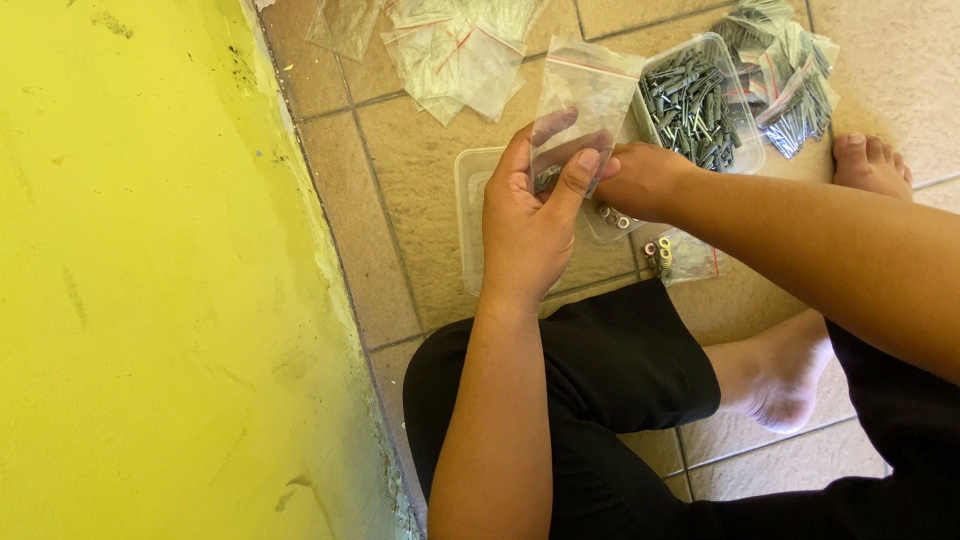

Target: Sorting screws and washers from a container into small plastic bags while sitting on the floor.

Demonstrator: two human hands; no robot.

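Observation:
My left hand (527,222) holds a small clear zip bag (583,100) upright, thumb and fingers pinching its lower part, where a few small metal pieces sit. My right hand (642,180) is closed against the bag's lower right side, fingers curled; what it holds is hidden. Both hands hover over a clear plastic tub (472,215) on the tiled floor. Small metal washers (612,217) lie just under my right hand.
A clear tub of grey screws (692,105) stands behind my right hand, with filled bags of screws (790,80) beyond it. Empty zip bags (455,50) lie at the top. A yellow wall (150,300) runs along the left. My bare feet (870,165) and black trousers (600,400) are below.

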